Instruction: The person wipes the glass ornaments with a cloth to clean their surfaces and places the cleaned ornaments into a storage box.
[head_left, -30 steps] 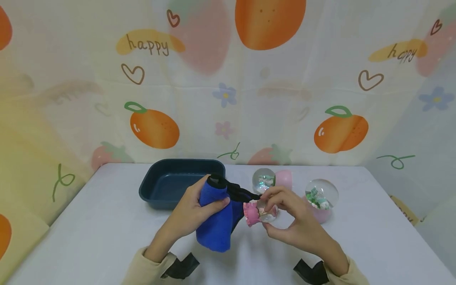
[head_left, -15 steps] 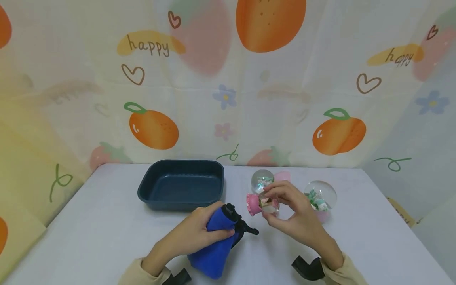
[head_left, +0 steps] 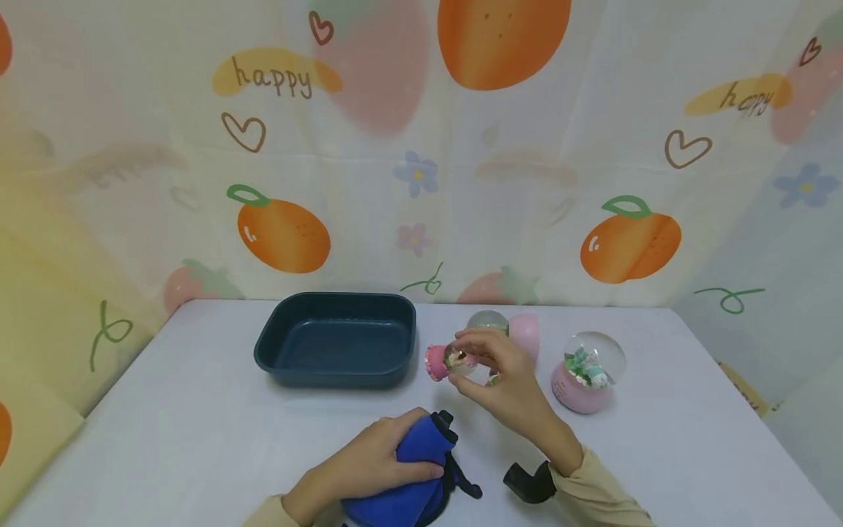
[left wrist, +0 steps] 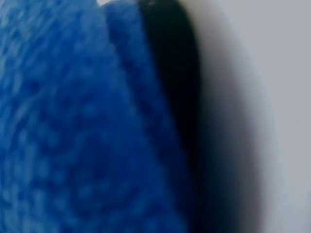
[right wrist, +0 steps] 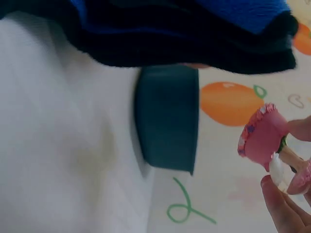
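My right hand (head_left: 514, 391) pinches a small snow globe (head_left: 435, 363) by its clear ball, with fingertips and thumb on either side. The globe is held sideways, its frilled pink base pointing left; a figure inside shows in the right wrist view. My left hand (head_left: 378, 457) grips a bunched blue fuzzy cloth (head_left: 421, 439) with black edging, low at the table's near side. That cloth (left wrist: 73, 121) fills much of the left wrist view. Globe and cloth are apart. The right hand partly covers a larger snow globe (head_left: 525, 337) lying on its side behind it.
A dark teal rectangular tub (head_left: 336, 379) stands at the back of the white table (head_left: 197, 410), left of the held globe. Another snow globe (head_left: 582, 391) with a pink base leans at the right. A fruit-print curtain (head_left: 369, 249) hangs behind the table.
The cloth was against the small globe a second ago. My left hand has drawn it down toward the near side, while my right hand has carried the globe left, toward the tub.
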Tool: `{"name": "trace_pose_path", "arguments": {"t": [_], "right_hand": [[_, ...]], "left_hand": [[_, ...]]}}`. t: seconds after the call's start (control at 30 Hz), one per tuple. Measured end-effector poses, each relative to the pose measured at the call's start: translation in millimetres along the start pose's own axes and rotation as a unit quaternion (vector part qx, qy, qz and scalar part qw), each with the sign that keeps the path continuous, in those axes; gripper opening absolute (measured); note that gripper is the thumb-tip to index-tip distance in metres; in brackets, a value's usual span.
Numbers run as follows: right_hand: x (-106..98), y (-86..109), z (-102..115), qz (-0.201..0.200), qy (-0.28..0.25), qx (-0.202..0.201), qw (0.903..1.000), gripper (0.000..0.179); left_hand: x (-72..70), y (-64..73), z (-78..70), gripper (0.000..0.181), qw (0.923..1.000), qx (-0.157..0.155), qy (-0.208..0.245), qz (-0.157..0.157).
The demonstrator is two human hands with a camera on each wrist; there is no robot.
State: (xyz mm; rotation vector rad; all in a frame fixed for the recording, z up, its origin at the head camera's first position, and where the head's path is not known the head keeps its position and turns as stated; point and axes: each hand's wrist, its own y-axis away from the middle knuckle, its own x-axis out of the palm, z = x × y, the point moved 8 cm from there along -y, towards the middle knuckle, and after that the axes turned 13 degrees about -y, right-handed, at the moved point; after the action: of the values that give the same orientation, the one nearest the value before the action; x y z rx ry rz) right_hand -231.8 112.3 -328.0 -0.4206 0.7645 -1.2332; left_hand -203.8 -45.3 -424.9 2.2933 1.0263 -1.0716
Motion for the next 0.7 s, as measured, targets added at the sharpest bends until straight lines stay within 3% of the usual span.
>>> {"name": "trace_pose_path", "arguments": {"t": [0.37, 0.57, 0.7], "right_hand": [[29.8, -23.6, -24.6, 0.01, -0.027, 0.066, 0.9974, 0.041], [44.1, -37.8, -36.8, 0.024, -0.027, 0.084, 0.9958, 0.039], [55.3, -45.8, -41.4, 0.045, -0.022, 0.075, 0.9959, 0.037]], "left_hand": [[3.3, -1.0, 0.7, 0.048, 0.9992, -0.031, -0.025, -0.002], [0.5, -0.6, -2.3, 0.046, 0.9994, -0.017, -0.027, -0.014], [1.7, -0.5, -0.8, 0.046, 0.9997, -0.017, -0.014, -0.012]]}}
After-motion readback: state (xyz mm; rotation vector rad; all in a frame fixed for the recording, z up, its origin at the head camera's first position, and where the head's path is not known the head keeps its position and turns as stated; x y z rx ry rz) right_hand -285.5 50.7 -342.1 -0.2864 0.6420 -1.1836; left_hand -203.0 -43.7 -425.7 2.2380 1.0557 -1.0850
